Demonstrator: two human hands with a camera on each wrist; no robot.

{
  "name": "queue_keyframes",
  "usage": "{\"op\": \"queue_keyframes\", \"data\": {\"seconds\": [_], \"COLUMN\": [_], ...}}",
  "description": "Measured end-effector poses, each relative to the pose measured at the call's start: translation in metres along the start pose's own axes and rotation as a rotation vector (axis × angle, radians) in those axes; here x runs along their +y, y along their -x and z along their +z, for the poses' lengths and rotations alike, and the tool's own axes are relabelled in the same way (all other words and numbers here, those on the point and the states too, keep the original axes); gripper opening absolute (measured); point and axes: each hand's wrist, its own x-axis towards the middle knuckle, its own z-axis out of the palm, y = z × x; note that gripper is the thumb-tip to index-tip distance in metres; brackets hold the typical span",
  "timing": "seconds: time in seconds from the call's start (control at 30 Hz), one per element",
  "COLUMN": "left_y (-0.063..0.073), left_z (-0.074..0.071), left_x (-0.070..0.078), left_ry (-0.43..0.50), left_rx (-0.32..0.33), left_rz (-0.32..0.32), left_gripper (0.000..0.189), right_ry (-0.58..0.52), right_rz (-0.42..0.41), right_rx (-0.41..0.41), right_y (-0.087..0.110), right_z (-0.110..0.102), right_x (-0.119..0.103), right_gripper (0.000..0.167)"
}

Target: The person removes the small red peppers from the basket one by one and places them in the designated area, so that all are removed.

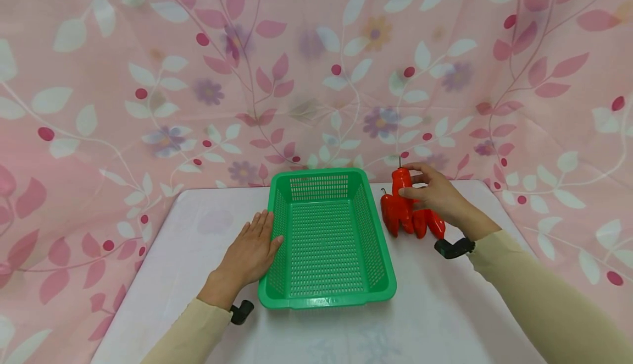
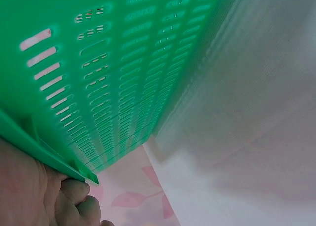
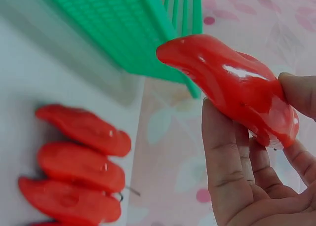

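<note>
My right hand (image 1: 440,194) holds a glossy red pepper (image 1: 401,181) between thumb and fingers, beside the basket's far right corner. In the right wrist view this pepper (image 3: 237,83) is raised above the table, its tapered tip towards the basket. Several more red peppers (image 3: 81,168) lie side by side on the table under that hand, partly hidden by it in the head view. My left hand (image 1: 247,257) rests on the left rim of a green plastic basket (image 1: 326,302), fingers extended along it and thumb over the inner side. No pepper lies in the basket.
A white-covered table (image 1: 212,221) carries the basket near its middle, the loose peppers to the right of it. Behind and at both sides hangs a pink floral cloth (image 1: 306,78), close to the table's back edge.
</note>
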Motion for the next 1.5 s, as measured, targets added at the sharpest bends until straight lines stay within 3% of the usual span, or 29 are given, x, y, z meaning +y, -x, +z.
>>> {"op": "queue_keyframes", "data": {"seconds": [0.27,0.87,1.5], "left_y": [-0.001,-0.002,0.001], "left_z": [0.0,0.0,0.002], "left_x": [0.0,0.0,0.0], "left_ry": [-0.002,-0.008,-0.007], "left_rx": [0.004,0.008,0.017], "left_rz": [-0.001,-0.003,0.001], "left_gripper": [0.073,0.074,0.074], "right_ry": [0.053,0.198,0.223], "right_rz": [-0.008,0.076,0.152], "right_rx": [0.036,0.081,0.048], "right_y": [0.007,0.01,0.011], "right_z": [-0.023,-0.072,-0.082], "right_x": [0.013,0.067,0.106], "right_gripper": [0.079,0.079,0.083]}}
